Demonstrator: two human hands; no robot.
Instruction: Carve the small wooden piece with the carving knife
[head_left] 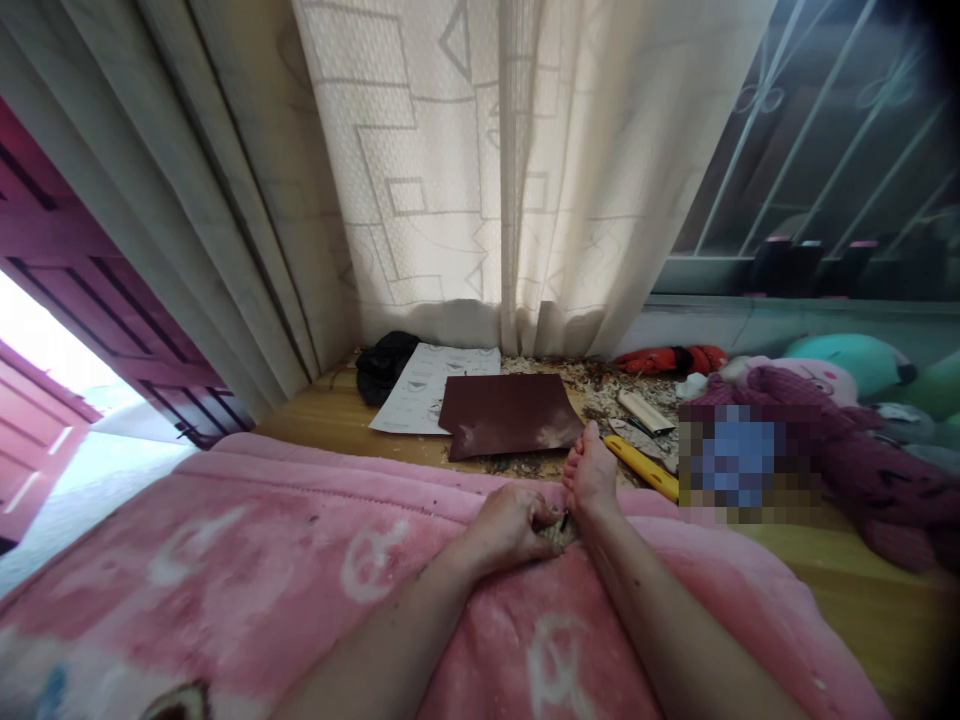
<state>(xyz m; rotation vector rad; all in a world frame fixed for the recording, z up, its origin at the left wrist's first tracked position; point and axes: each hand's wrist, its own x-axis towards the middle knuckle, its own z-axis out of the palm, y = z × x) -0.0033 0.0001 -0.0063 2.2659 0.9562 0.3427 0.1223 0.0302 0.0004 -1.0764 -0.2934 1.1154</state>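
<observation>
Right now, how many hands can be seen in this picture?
2: the left hand, over the pink blanket, and the right hand beside it, near the yellow tool. No others show.

One camera sits on the person's head. It looks forward and down, like their own eyes would. Both arms come in from the bottom edge, very near the camera. The left hand and right hand are a bit farther off, below the middle. A pink blanket fills much of the bottom. The curtain is farther back, straight ahead. The view is wide, from a door at the left to a window at the right.
</observation>
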